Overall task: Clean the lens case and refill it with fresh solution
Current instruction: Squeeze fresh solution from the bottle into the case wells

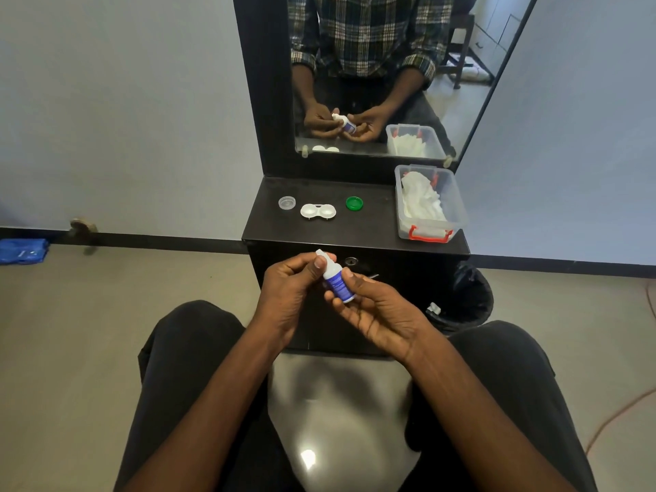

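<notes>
My forearms are bare from the elbows down, with no watch, ring or band on my left hand (287, 289) or my right hand (376, 314). I wear plain black trousers (184, 367) of smooth cloth over both legs. In the black-framed wall mirror (269, 101) my long-sleeved checked shirt (362, 33) shows, dark green, navy and white, its cuffs turned back at the forearms.

- A clear box (430, 204) with red clips sits on the black shelf (319, 229); white tissues (422, 202) are inside.
- A mirror (376, 76) on the wall.
- A black bin (468, 300) and a blue bag (23, 251) on the floor.
</notes>
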